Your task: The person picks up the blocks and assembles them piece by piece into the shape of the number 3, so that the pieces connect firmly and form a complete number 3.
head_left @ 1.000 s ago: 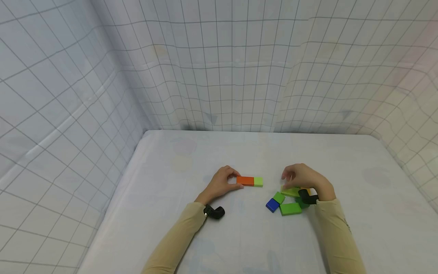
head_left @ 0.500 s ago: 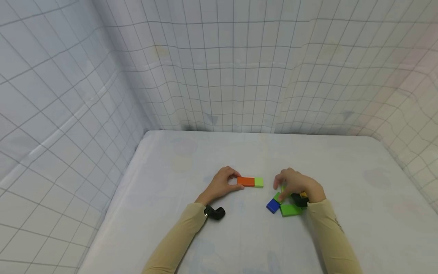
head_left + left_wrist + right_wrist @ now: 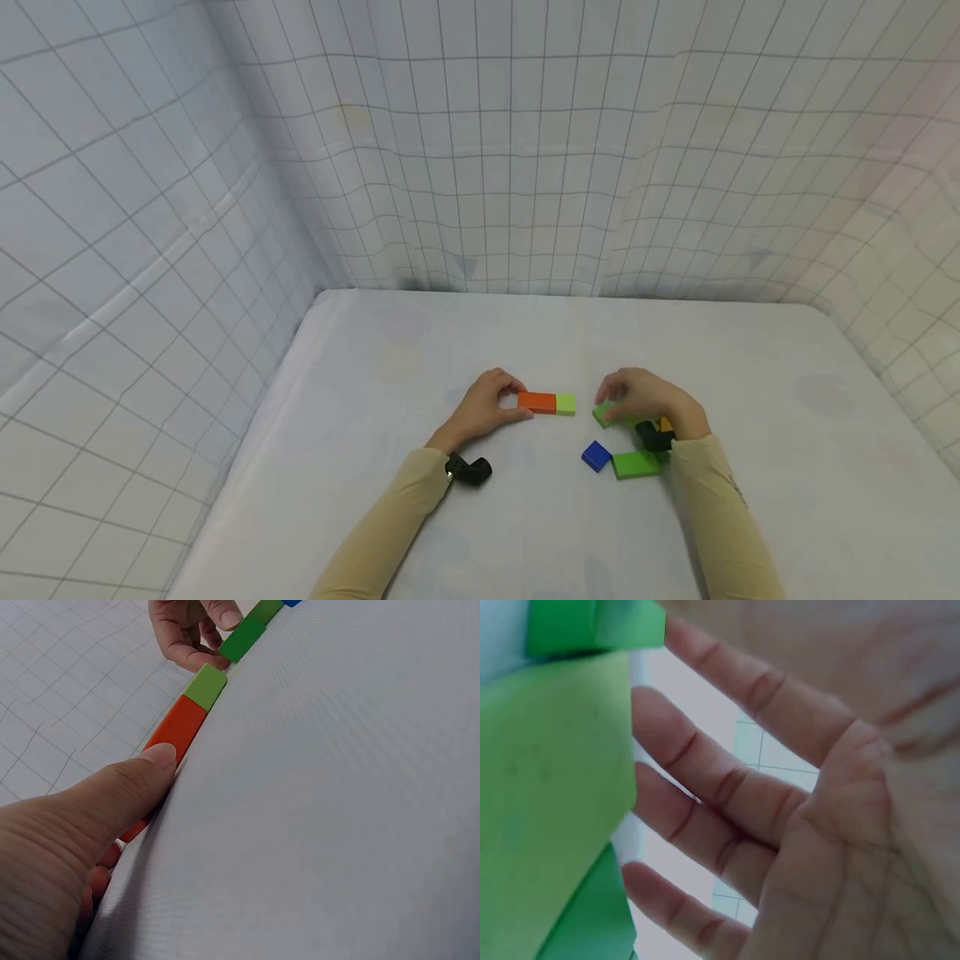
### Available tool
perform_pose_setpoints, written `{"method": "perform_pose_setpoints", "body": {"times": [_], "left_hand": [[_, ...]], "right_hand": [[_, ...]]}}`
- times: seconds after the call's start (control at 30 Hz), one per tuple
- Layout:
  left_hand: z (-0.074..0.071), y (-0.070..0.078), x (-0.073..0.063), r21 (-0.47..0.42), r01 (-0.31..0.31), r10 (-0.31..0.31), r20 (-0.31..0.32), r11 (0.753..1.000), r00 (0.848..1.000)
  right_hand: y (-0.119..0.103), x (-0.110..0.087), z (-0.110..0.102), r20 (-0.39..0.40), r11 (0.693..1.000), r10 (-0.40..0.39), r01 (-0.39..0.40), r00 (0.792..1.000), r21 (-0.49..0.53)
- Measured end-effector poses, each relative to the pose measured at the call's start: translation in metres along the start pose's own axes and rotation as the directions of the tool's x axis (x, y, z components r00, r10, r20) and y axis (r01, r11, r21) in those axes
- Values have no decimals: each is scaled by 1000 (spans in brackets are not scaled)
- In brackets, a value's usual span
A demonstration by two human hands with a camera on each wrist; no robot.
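Note:
My left hand (image 3: 483, 404) pinches an orange rectangular block (image 3: 537, 402) between thumb and fingers at its left end. A small light-green block (image 3: 566, 404) sits end to end with the orange one. To the right, my right hand (image 3: 648, 396) holds a small green block (image 3: 602, 414) between thumb and forefinger. In the right wrist view the other fingers extend beside a larger yellow-green block (image 3: 555, 780), and the held block's green side (image 3: 630, 622) shows at the top. Whether the held block touches the table cannot be told.
A blue block (image 3: 596, 456) and a green rectangular block (image 3: 635, 465) lie in front of the right hand on the white-covered table (image 3: 420, 333). A yellow-orange block (image 3: 665, 425) is partly hidden by the right wrist's camera. Gridded cloth (image 3: 480, 167) hangs behind.
My right hand has moved left and taken hold of the small green block, shifting it away from the blue block towards the back. The left hand stays on the orange block.

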State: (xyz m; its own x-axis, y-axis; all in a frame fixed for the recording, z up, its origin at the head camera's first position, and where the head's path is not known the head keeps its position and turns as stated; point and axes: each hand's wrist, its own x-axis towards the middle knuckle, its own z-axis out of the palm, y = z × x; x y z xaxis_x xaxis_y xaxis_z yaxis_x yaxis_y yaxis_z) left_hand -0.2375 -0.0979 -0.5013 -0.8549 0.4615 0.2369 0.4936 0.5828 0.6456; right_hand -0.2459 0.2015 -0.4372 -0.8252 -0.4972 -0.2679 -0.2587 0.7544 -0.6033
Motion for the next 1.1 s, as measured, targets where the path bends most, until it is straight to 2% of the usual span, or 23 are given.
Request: {"method": "perform_pose_setpoints", "body": {"times": [0.13,0.27,0.43,0.73,0.93,1.1], "left_hand": [[0,1,0,-7,5,-5,-1,1000,1000],[-1,1,-1,-3,12,-12,1,1000,1000],[0,0,0,2,17,-17,4,1000,1000],[1,-1,1,1,15,-15,6,1000,1000],[2,-4,1,1,2,-2,0,1000,1000],[2,-3,1,-1,8,-8,4,1000,1000]], "right_hand": [[-1,6,-1,-18,998,33,-32,999,49],[-4,12,-1,-44,998,41,-38,998,50],[-4,12,-1,-53,1000,23,-22,998,16],[6,12,-4,-16,1000,-28,28,999,-4],[-1,18,-3,-74,999,-44,42,996,-29],[-5,24,1,-107,999,0,-4,994,-45]]}}
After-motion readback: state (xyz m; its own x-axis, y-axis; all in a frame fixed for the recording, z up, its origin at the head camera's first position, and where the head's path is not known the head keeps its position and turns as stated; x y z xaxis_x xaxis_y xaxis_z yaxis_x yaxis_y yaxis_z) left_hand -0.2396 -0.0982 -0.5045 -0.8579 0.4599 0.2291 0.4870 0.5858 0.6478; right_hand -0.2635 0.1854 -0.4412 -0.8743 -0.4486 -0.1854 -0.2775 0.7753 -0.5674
